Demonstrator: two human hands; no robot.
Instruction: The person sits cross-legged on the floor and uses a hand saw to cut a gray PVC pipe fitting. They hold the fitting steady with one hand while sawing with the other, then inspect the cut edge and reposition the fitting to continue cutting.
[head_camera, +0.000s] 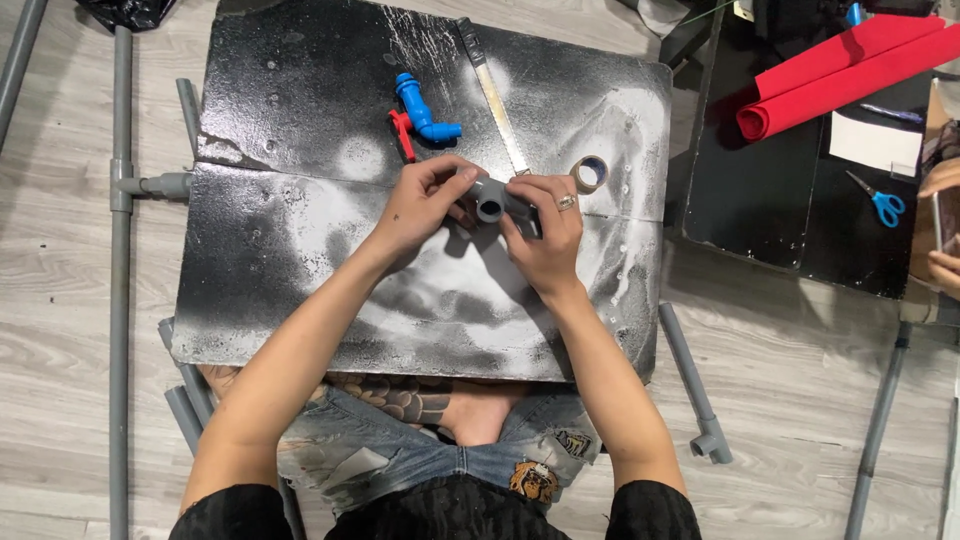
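Both hands grip a grey pipe fitting over the black tabletop.

Left hand (420, 205) and right hand (545, 235) close their fingers (455, 178) around the grey pipe fitting (495, 200); its round opening faces the camera, long axis running left–right. Bare tabletop (300, 260) lies toward the person; a blue tap (425, 110), tape roll (590, 173) and metal strip (497, 100) lie beyond.

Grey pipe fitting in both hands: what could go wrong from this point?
The grey pipe fitting is held above the board by fingertips only, left hand and right hand; it could slip and drop. The hacksaw blade lies just beyond the right hand's knuckles, so a forward reach might graze it.
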